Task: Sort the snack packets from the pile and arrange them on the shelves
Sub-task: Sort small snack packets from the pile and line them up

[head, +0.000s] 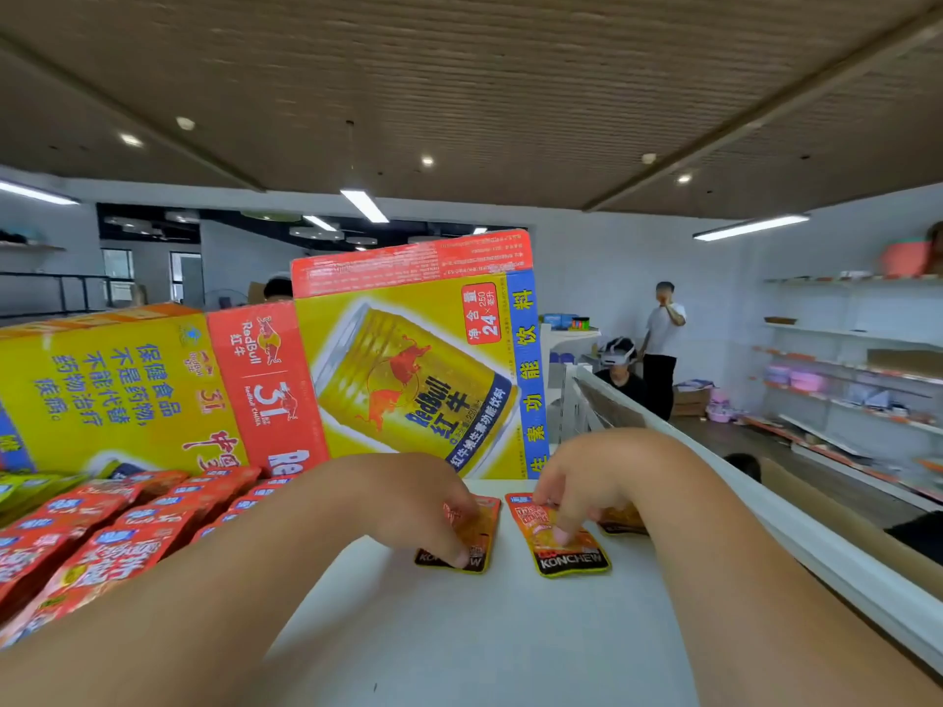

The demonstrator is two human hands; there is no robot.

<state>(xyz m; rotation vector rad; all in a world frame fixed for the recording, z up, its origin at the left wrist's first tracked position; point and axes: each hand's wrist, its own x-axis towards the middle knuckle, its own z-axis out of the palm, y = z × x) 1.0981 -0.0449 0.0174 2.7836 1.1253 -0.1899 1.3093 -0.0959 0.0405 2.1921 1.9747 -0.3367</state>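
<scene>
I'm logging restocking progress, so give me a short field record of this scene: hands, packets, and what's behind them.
surface: white shelf
left hand: rests on left packet, orange, lying flat
right hand: presses middle packet, orange, lying flat
third packet: orange, partly hidden under the right hand
red packets: rows at far left
cartons: Red Bull, standing behind the packets

Bare left hand (428, 507) and right hand (587, 482) on bare forearms (245, 609) (short, rounded fingers (561, 535)).

KONCHEW on packet (571, 546); RedBull on carton (413, 359).
</scene>
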